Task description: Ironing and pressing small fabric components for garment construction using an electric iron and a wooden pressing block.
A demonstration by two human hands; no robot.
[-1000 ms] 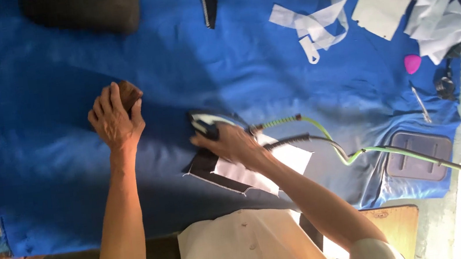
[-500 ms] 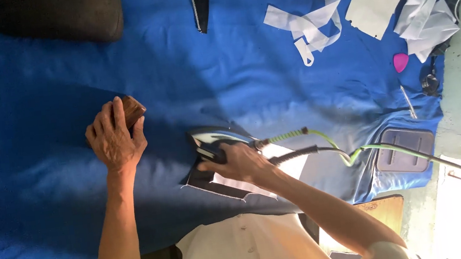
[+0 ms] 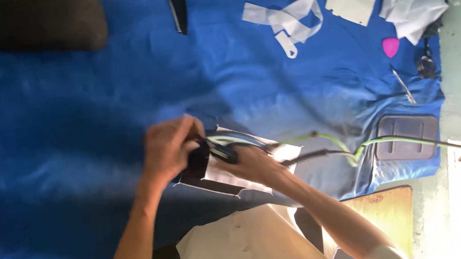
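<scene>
Blurring hides whether either grip, left hand or right hand, clasps the iron.

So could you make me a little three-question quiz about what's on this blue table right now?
1. True or false: both hands are at the iron.
2. What colour is the small teardrop-shaped piece near the table's far right? A pink, B yellow, C black.
3. What does the iron rest on?

Key
1. True: the left hand and right hand meet at it.
2. A.
3. A pale fabric piece lying on the blue cloth.
</scene>
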